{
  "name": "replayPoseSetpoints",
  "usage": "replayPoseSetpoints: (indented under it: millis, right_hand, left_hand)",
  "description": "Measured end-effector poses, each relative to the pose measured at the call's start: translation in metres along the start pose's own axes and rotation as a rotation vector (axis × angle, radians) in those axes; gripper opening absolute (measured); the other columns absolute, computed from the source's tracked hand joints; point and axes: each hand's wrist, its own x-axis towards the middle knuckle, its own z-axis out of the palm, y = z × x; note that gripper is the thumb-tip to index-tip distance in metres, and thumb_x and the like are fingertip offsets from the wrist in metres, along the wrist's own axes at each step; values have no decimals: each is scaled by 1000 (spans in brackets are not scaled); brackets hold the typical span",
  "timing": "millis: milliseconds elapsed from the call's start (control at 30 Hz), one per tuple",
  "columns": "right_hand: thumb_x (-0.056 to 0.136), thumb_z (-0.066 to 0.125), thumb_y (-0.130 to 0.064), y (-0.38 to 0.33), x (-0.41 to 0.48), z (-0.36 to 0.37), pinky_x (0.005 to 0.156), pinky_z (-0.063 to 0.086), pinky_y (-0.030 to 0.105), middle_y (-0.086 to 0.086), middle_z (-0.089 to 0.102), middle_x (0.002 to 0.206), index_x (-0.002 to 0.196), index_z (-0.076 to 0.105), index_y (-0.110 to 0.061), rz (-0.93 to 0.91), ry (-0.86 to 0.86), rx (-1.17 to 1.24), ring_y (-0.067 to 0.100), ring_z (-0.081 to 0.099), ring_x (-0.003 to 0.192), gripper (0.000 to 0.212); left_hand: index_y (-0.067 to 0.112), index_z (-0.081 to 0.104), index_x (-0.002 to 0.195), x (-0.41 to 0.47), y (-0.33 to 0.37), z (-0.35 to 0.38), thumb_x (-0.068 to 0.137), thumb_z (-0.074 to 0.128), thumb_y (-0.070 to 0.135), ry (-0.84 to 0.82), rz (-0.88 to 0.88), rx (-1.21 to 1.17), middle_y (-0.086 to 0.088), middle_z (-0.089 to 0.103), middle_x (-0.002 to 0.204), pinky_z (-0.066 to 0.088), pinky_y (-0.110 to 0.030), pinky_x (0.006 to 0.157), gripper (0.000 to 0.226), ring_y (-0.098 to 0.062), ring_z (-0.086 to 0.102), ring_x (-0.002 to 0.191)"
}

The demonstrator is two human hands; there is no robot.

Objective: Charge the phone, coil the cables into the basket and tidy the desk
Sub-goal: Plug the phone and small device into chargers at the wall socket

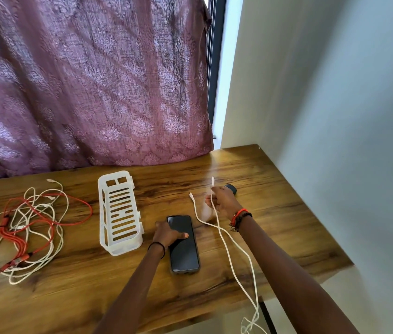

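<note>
While the white charging cable climbs from below the near edge of the tabletop, one phone lies flat and dark just to its left, lengthwise toward the person. The left hand rests on the phone's upper half, fingers spread loosely over the screen and left edge, thumb across the glass, pressing rather than gripping. Further out, the right hand is closed around the cable, one plug end sticking up above the fist and a second end lying on the wood just to the left. A likely slip, as I judge it: two ends are close together, so the wrong one could be offered to the phone; and the cable's slack hanging off the edge could drag it from the fingers. Left of the phone stands one white slotted basket, with nothing visible inside it. Well apart at the far left sits one tangled heap: one red multi-headed cable and what look like two or three white ones, too knotted to count surely. A dark small object sits beyond the right hand.
</note>
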Motion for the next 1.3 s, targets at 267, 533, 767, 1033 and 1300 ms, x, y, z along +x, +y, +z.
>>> replayPoseSetpoints:
  millis: [267, 533, 767, 1033, 1300]
  right_hand:
    - [95, 53, -16, -8, -8, 4, 51, 53, 21, 7, 55, 73, 85, 55, -10, -106, -40, 63, 16, 56, 61, 11]
    - [91, 56, -4, -16, -18, 13, 55, 54, 22, 13, 63, 77, 98, 56, -4, -123, -87, 108, 16, 62, 61, 7]
    - [90, 60, -12, -28, -32, 21, 56, 51, 22, 9, 59, 71, 105, 60, -2, -149, -144, 97, 16, 56, 62, 19]
    - [80, 70, -5, -39, -43, 33, 54, 50, 24, 5, 63, 70, 80, 63, -10, -142, -196, 64, 12, 58, 55, 8]
    - [77, 71, 0, -45, -56, 45, 57, 47, 23, 11, 62, 72, 82, 65, -2, -197, -271, -17, 15, 55, 57, 8]
  left_hand:
    - [-2, 61, 114, -9, -1, -10, 76, 74, 6, -155, 41, -340, -10, 65, 102, 50, -27, 67, 41, -22, 60, 90]
    - [4, 52, 115, -6, 27, -30, 77, 73, 4, -58, 95, -515, -12, 60, 115, 48, -34, 83, 44, -24, 57, 98]
    - [-1, 58, 113, 10, 53, -60, 79, 70, 3, -1, 137, -728, -15, 64, 112, 50, -34, 76, 37, -26, 61, 96]
    - [-1, 52, 123, 21, 79, -94, 84, 63, -1, 0, 45, -1103, -16, 57, 123, 48, -41, 88, 41, -31, 53, 119]
    - [8, 51, 81, 26, 93, -115, 91, 54, 2, -44, 8, -1285, -14, 48, 139, 42, -39, 92, 11, -26, 46, 129]
